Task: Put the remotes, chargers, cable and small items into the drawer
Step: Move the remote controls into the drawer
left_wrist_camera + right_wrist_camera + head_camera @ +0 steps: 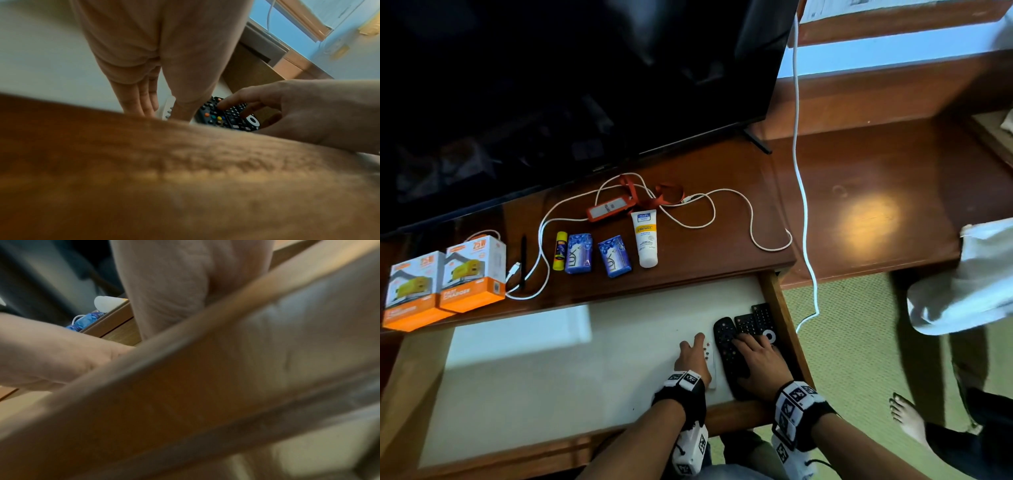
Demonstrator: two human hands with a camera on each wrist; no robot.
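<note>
The drawer [781, 308] is pulled out, lined in white. Three black remotes [745, 323] lie side by side in its right corner, and a white remote [710, 354] lies just left of them. My left hand [697, 342] rests flat with straight fingers [141, 104] along the white remote [169, 104]. My right hand [753, 346] lies spread over the black remotes [226, 116], fingertips touching the buttons. On the desk sit two orange charger boxes [474, 270], a white cable [544, 240], a pen [523, 260], a glue stick [560, 250], two blue soap bars [578, 253], a white tube [645, 238] and a red card holder [609, 210].
A dark TV [551, 85] stands behind the desk items. A second white cable [803, 205] hangs past the drawer's right side. A white cloth [969, 281] drapes off the lower desk at right. A bare foot [907, 418] stands on the green floor. The right wrist view is mostly blurred wood.
</note>
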